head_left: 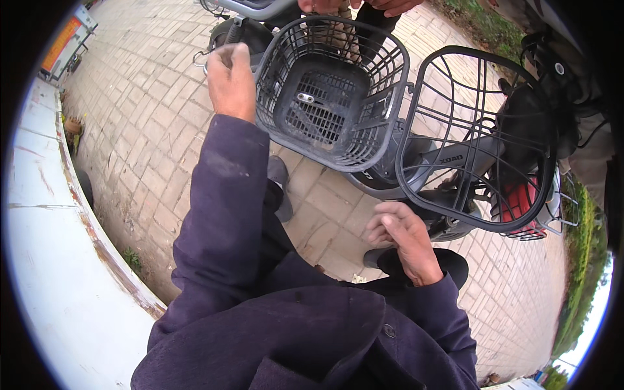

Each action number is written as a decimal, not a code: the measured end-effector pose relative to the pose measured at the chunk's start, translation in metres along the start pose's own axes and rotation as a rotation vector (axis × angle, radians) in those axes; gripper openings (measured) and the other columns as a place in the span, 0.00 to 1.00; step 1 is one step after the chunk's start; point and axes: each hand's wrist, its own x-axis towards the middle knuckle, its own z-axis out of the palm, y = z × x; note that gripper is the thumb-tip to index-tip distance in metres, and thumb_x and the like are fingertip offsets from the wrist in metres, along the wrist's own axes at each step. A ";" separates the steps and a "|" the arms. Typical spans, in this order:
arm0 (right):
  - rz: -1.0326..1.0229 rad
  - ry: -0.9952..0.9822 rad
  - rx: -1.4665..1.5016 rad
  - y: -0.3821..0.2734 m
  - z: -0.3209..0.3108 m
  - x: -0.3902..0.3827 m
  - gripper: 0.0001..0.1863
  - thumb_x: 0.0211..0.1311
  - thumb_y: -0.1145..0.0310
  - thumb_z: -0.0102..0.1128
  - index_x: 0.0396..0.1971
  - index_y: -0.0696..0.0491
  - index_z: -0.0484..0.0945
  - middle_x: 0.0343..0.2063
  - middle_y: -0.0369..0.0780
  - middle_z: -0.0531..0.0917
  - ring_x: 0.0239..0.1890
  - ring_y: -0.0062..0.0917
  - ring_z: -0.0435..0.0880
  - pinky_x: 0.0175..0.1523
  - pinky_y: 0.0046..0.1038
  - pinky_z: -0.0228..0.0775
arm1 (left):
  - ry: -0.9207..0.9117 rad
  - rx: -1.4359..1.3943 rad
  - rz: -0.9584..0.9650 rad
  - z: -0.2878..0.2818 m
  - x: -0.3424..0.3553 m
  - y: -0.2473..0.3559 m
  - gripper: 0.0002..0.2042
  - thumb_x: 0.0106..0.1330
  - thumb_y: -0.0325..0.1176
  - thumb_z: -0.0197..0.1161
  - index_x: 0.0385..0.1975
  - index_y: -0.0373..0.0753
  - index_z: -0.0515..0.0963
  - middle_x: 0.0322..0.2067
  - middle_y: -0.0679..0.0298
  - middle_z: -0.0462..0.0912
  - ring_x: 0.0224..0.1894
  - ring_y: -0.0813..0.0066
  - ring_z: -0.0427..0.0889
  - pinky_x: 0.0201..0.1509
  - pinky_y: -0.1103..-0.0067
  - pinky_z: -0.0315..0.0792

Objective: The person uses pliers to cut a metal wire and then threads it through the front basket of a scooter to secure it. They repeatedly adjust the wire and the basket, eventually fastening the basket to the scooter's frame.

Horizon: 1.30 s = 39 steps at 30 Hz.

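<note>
A black plastic bicycle basket [266, 107] stands in front of me, with its wire-framed lid [478, 221] swung open to the right. Inside, a small metal plate with bolt heads [305, 98] shows on its slotted floor. My left hand [233, 84] is beside the basket's left rim, fingers curled near a thin metal hook [199, 60]; whatever they may hold is hidden. Below the lid's near left side, my right hand [408, 244] hovers with loosely bent fingers apart and nothing visible in it.
Another person's hands [393, 5] show at the top edge, beyond the basket. A grey bicycle frame [455, 159] extends right under the lid, near a red basket-like item [520, 205]. Pale brick paving [156, 97] lies below; a white surface with a worn edge [58, 260] curves along the left.
</note>
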 end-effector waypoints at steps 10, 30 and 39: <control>-0.373 0.225 0.031 -0.009 -0.054 -0.005 0.41 0.64 0.62 0.70 0.70 0.62 0.60 0.57 0.50 0.77 0.56 0.31 0.80 0.58 0.32 0.73 | -0.423 0.474 -0.158 -0.021 0.008 -0.082 0.17 0.67 0.31 0.66 0.53 0.30 0.78 0.33 0.60 0.85 0.27 0.76 0.82 0.35 0.77 0.77; -0.416 0.433 -0.001 -0.035 -0.013 0.023 0.13 0.62 0.74 0.50 0.46 0.57 0.68 0.41 0.48 0.85 0.41 0.28 0.82 0.51 0.33 0.77 | -0.157 0.631 0.035 -0.001 0.021 -0.044 0.16 0.65 0.33 0.67 0.51 0.36 0.84 0.34 0.59 0.89 0.34 0.73 0.86 0.43 0.75 0.77; -0.569 0.322 -0.028 -0.040 -0.008 0.009 0.09 0.66 0.71 0.51 0.44 0.56 0.68 0.38 0.47 0.85 0.44 0.26 0.80 0.54 0.29 0.70 | -0.272 0.382 -0.240 -0.024 0.043 -0.096 0.18 0.68 0.30 0.66 0.55 0.27 0.81 0.31 0.59 0.86 0.20 0.79 0.77 0.26 0.79 0.71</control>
